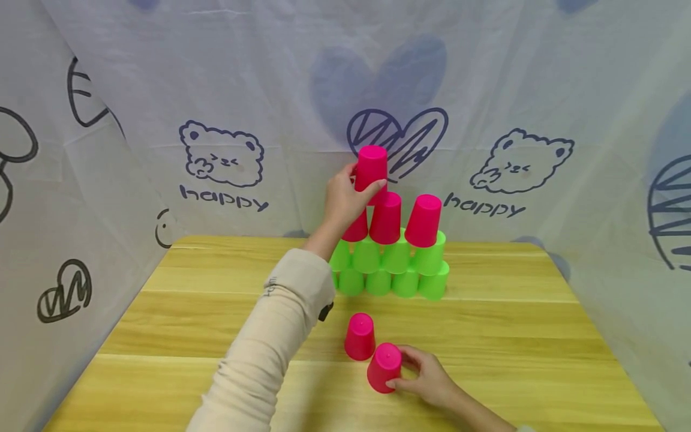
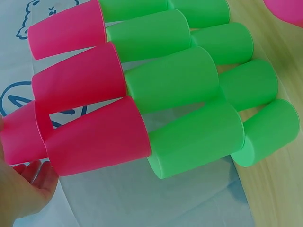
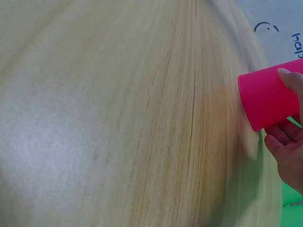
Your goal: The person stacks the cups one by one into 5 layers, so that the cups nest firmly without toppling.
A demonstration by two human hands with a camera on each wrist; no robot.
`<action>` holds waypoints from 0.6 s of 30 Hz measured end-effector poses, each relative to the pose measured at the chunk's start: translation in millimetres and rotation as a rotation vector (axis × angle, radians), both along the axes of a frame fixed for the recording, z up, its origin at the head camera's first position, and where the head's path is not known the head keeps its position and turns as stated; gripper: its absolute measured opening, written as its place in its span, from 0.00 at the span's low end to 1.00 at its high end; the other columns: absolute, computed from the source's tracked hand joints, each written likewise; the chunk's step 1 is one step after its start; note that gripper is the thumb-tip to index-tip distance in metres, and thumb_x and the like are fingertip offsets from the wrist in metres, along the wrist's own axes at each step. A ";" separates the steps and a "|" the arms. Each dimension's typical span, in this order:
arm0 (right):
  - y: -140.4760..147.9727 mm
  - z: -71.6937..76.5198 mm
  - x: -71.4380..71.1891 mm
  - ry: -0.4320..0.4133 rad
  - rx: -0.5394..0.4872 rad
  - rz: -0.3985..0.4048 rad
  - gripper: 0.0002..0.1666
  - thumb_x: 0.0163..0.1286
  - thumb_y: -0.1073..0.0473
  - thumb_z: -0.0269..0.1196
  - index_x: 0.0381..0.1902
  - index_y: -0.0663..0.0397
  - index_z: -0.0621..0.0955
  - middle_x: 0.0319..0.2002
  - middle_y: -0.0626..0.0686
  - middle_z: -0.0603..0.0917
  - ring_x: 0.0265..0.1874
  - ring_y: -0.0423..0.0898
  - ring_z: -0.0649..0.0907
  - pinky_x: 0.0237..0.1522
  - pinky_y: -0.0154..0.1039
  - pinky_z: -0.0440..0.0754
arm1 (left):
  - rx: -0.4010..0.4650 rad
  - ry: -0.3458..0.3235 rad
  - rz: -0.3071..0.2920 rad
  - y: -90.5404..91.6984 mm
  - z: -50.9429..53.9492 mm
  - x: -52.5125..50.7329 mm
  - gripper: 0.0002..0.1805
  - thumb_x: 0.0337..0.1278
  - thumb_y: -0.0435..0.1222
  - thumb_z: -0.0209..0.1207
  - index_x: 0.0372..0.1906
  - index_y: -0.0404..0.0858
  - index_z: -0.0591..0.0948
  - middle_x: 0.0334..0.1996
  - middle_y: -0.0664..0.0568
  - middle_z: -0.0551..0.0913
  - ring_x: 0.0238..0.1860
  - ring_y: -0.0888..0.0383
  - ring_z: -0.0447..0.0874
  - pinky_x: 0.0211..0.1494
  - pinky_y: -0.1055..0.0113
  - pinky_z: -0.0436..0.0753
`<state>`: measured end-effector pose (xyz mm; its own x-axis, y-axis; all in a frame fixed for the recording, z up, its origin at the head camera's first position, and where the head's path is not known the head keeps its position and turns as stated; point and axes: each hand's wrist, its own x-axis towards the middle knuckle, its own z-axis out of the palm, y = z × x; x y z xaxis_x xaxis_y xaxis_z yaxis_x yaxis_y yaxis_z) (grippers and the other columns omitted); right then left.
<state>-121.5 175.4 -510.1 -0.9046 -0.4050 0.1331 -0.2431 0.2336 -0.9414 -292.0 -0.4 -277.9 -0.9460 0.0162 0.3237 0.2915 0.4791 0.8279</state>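
My left hand (image 1: 344, 199) grips an upside-down pink cup (image 1: 372, 163) at the top of a cup stack, thumb on the near side. In the left wrist view this cup (image 2: 21, 137) meets the tops of the pink cups (image 2: 97, 137) below it. Three pink cups form that row, above two rows of green cups (image 1: 396, 255). Nearer the front, my right hand (image 1: 429, 378) holds another upside-down pink cup (image 1: 384, 371) between thumb and fingers. Whether its rim touches the table is hard to tell. Just behind it stands a loose pink cup (image 1: 359, 339).
Everything stands on a wood-grain table (image 1: 502, 336). A pale cloth (image 1: 302, 78) with drawn bears and hearts hangs behind the stack and along both sides. The left forearm's sleeve (image 1: 259, 342) crosses the table left of the loose cup.
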 end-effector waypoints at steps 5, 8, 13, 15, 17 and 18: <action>0.1 2.4 1.1 -0.027 0.010 -0.008 0.32 0.51 0.60 0.71 0.52 0.71 0.75 0.50 0.67 0.79 0.48 0.25 0.76 0.55 0.25 0.74 | -0.002 -0.011 -0.011 -4.2 0.4 0.5 0.33 0.53 0.46 0.63 0.62 0.37 0.68 0.56 0.45 0.76 0.56 0.49 0.74 0.57 0.58 0.77; 0.1 4.3 1.4 -0.025 0.021 -0.014 0.32 0.51 0.60 0.71 0.52 0.71 0.75 0.49 0.66 0.80 0.48 0.26 0.76 0.55 0.25 0.75 | 0.008 -0.010 -0.015 -8.0 0.1 -0.4 0.36 0.53 0.47 0.62 0.65 0.35 0.65 0.60 0.43 0.72 0.61 0.48 0.70 0.60 0.58 0.76; 1.5 9.2 0.3 -0.014 0.051 -0.035 0.32 0.51 0.59 0.71 0.52 0.70 0.75 0.48 0.65 0.81 0.46 0.28 0.77 0.53 0.27 0.77 | 0.020 -0.006 -0.009 -16.2 -0.3 0.1 0.37 0.54 0.48 0.61 0.65 0.34 0.64 0.63 0.42 0.70 0.63 0.47 0.68 0.59 0.58 0.77; 2.1 11.8 -0.8 -0.017 0.051 -0.037 0.32 0.51 0.60 0.71 0.52 0.70 0.75 0.48 0.65 0.81 0.46 0.28 0.78 0.53 0.28 0.77 | 0.017 -0.008 -0.004 -20.2 -0.5 0.7 0.37 0.54 0.48 0.61 0.65 0.34 0.64 0.63 0.42 0.70 0.63 0.47 0.68 0.59 0.58 0.77; 2.9 14.5 -2.3 -0.017 0.056 -0.039 0.32 0.52 0.59 0.71 0.52 0.69 0.75 0.48 0.64 0.81 0.45 0.28 0.78 0.52 0.28 0.78 | 0.011 -0.007 0.001 -24.8 -0.8 1.6 0.37 0.54 0.48 0.61 0.65 0.34 0.65 0.63 0.42 0.70 0.62 0.47 0.68 0.61 0.58 0.76; 3.6 15.5 -3.3 -0.018 0.056 -0.037 0.32 0.52 0.59 0.71 0.53 0.68 0.75 0.49 0.64 0.81 0.46 0.28 0.78 0.53 0.29 0.78 | 0.011 -0.006 -0.001 -27.2 -1.4 2.1 0.37 0.54 0.48 0.61 0.66 0.34 0.64 0.63 0.42 0.70 0.62 0.47 0.68 0.61 0.58 0.75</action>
